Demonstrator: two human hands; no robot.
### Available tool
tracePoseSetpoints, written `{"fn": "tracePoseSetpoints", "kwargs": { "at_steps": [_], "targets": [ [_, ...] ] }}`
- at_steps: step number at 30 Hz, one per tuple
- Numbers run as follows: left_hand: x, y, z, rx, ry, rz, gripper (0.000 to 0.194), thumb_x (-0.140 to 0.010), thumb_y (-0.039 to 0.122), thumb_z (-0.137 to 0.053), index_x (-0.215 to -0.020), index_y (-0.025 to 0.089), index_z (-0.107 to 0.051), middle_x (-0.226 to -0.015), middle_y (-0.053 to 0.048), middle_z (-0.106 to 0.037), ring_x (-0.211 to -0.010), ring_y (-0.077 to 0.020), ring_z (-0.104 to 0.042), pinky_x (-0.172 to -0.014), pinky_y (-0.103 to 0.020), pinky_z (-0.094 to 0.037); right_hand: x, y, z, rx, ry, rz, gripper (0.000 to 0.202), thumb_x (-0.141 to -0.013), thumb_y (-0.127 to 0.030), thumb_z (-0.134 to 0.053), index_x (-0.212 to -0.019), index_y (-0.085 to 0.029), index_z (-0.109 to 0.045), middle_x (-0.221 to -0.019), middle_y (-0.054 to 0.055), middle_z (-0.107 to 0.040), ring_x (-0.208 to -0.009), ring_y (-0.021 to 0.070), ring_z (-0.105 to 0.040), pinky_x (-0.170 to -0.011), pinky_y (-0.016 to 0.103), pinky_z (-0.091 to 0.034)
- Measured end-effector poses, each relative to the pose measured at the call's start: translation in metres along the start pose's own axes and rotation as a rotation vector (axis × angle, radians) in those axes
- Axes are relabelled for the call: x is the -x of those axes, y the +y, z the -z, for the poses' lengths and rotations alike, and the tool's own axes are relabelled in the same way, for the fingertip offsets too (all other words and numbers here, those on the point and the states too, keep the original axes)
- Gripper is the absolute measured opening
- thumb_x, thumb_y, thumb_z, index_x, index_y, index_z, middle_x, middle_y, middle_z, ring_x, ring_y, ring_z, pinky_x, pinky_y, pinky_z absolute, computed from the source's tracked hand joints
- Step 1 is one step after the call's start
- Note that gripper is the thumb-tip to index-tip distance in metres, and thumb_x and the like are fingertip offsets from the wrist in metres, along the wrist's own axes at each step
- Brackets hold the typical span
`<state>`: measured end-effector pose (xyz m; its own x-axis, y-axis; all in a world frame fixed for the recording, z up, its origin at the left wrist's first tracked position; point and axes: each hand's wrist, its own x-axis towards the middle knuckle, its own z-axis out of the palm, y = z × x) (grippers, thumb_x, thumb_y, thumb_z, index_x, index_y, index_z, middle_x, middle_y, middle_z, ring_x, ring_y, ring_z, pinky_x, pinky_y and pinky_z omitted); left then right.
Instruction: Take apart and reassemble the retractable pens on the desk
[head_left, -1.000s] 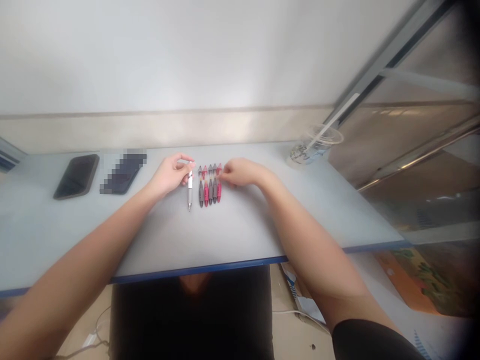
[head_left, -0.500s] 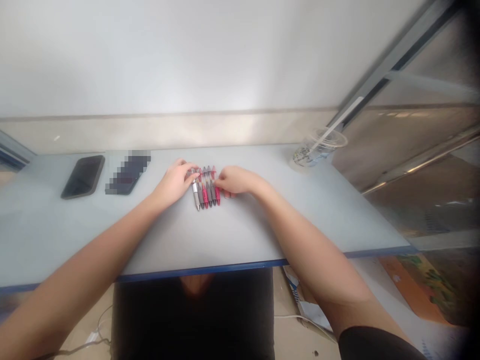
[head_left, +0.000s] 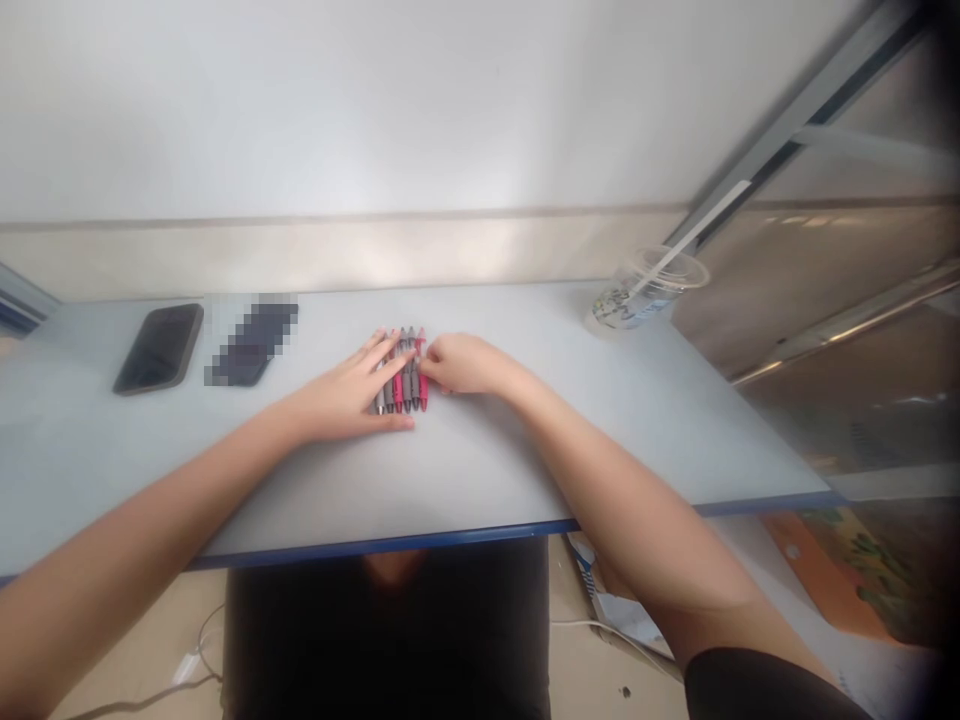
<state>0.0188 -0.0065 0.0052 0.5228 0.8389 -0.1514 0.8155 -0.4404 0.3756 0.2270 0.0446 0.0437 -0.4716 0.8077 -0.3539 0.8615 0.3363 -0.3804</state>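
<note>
Several click pens [head_left: 407, 390] lie side by side on the desk in a tight row, with grey, dark and red grips pointing toward me. My left hand [head_left: 352, 392] rests flat with fingers spread across the left part of the row, covering the silver-grey pen at that end in part. Its thumb lies on the desk just below the pen tips. Against the row's right side, my right hand [head_left: 457, 362] is closed, its curled fingers touching or very near the outermost red pen [head_left: 424, 388]. What those fingers hold, if anything, is hidden.
Two dark phones lie at the left, one plain phone [head_left: 159, 348] and one blurred-out phone [head_left: 255, 345]. A clear plastic cup [head_left: 637, 295] with a white straw stands at the back right. The desk's blue front edge [head_left: 390, 543] runs before me, and a wall [head_left: 450, 245] rises behind.
My left hand has gone from pinching near the pens' far ends to lying spread across them, thumb toward me. My right hand stays curled at the row's right side.
</note>
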Motion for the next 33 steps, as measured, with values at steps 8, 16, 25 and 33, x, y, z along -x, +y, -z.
{"fn": "tracePoseSetpoints", "kwargs": {
  "at_steps": [8, 16, 25, 33],
  "targets": [
    [-0.003, -0.022, 0.003, 0.001, 0.091, -0.11, 0.099, -0.09, 0.077, -0.058, -0.168, 0.023, -0.03, -0.178, -0.011, -0.014, -0.164, -0.0356, -0.008, -0.132, -0.051, -0.015, -0.008, 0.0, -0.015, -0.029, 0.122, 0.081, 0.031, -0.098, -0.027, -0.046, -0.07, -0.02, -0.056, -0.074, 0.007, -0.069, -0.061, 0.0163, -0.051, -0.058, 0.03, -0.034],
    [0.003, -0.017, -0.001, -0.013, 0.141, -0.063, 0.088, -0.091, 0.075, -0.058, -0.163, 0.026, -0.043, -0.175, -0.004, -0.027, -0.164, -0.0367, -0.012, -0.13, -0.053, -0.026, -0.004, 0.001, -0.012, -0.029, 0.039, 0.11, 0.016, -0.087, -0.033, -0.06, -0.078, -0.02, -0.061, -0.077, 0.004, -0.071, -0.063, 0.0172, -0.059, -0.056, 0.029, -0.036],
    [0.007, -0.02, 0.003, 0.001, 0.174, -0.103, 0.076, -0.094, 0.068, -0.059, -0.155, 0.023, -0.053, -0.172, -0.006, -0.034, -0.163, -0.0335, -0.019, -0.129, -0.052, -0.031, -0.007, -0.02, -0.024, 0.097, 0.174, -0.078, 0.024, -0.09, -0.037, -0.056, -0.074, -0.021, -0.063, -0.082, 0.012, -0.074, -0.084, 0.0298, -0.072, -0.068, 0.035, -0.046],
    [0.006, -0.043, 0.001, -0.041, 0.195, -0.232, 0.066, -0.098, 0.065, -0.056, -0.151, 0.025, -0.056, -0.173, -0.01, -0.031, -0.162, -0.0327, -0.023, -0.129, -0.052, -0.029, -0.008, 0.013, -0.003, -0.604, 0.115, 0.052, 0.016, -0.09, -0.016, -0.064, -0.079, -0.02, -0.053, -0.067, 0.004, -0.068, -0.049, 0.0131, -0.058, -0.044, 0.026, -0.045]
  ]
}}
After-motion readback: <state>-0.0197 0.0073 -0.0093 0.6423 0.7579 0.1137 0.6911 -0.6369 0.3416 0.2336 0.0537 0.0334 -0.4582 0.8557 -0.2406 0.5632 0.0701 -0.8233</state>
